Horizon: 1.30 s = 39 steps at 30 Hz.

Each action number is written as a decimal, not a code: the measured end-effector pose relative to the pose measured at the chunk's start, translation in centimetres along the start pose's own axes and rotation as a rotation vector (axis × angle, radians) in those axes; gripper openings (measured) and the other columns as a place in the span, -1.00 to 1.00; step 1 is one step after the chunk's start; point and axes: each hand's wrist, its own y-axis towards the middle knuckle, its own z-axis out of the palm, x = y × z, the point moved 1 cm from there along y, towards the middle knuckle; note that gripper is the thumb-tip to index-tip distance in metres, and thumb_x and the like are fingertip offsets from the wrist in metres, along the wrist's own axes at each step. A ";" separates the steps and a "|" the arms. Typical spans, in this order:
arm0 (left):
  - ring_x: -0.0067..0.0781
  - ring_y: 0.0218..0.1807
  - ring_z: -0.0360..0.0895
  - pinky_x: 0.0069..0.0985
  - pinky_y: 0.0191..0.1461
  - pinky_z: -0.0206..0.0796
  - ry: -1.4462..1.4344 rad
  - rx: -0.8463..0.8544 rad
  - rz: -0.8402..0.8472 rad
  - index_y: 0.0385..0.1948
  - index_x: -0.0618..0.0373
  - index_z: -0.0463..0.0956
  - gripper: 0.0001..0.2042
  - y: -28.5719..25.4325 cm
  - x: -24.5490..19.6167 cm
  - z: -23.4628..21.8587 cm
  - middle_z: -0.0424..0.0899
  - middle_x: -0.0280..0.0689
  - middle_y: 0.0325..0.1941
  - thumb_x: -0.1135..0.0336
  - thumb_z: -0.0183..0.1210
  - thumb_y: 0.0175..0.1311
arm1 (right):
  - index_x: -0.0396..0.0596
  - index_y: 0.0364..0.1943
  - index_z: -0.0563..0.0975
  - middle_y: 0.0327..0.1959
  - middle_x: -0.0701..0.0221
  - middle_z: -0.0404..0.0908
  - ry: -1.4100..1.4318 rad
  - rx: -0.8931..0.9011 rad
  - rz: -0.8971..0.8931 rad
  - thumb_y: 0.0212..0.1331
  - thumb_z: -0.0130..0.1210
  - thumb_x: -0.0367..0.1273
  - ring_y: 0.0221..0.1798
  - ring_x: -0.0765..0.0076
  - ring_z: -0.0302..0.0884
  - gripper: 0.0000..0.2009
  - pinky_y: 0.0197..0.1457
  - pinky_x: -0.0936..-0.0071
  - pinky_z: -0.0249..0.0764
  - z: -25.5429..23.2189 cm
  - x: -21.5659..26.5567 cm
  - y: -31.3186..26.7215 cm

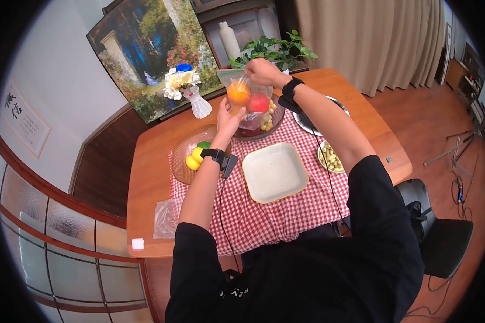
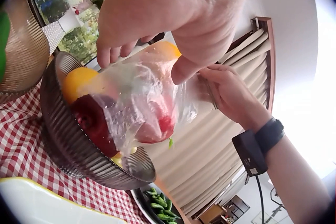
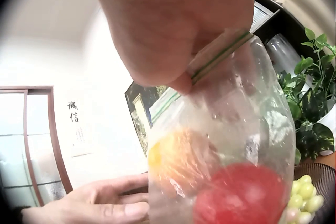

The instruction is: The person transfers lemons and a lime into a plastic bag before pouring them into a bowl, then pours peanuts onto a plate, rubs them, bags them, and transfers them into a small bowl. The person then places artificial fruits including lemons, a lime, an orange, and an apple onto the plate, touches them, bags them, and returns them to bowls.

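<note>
A clear zip bag (image 1: 229,79) hangs above the dark ribbed bowl (image 2: 79,155), with an orange (image 1: 238,93) and a round red fruit (image 1: 259,102) inside. My right hand (image 1: 265,72) pinches the bag's top edge by the green zip strip (image 3: 223,56). At the bag's lower left side, my left hand (image 1: 228,118) touches the plastic, its thumb and fingers mostly straight. Below, the bowl contains a dark red fruit (image 2: 94,124), another orange fruit (image 2: 77,83) and pale green grapes (image 3: 304,199).
Nearest me is a square white dish (image 1: 275,172). An amber bowl (image 1: 180,173) with lemons stands left; a bowl of pale pods (image 1: 331,159) and green peppers (image 2: 163,208) stand right. A flower vase (image 1: 200,106) and leafy plant (image 1: 269,49) are behind.
</note>
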 end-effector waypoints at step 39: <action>0.60 0.50 0.18 0.14 0.55 0.21 0.778 -0.105 0.241 0.49 -0.05 0.36 -0.29 0.1 -1.1 2.2 -0.06 0.31 0.63 0.21 0.36 0.25 | -0.20 -0.27 0.74 -0.32 0.02 0.76 -0.108 0.211 -0.201 0.18 0.15 -0.37 -0.23 -0.20 0.73 -0.79 -0.08 0.03 0.62 -0.7 0.5 0.6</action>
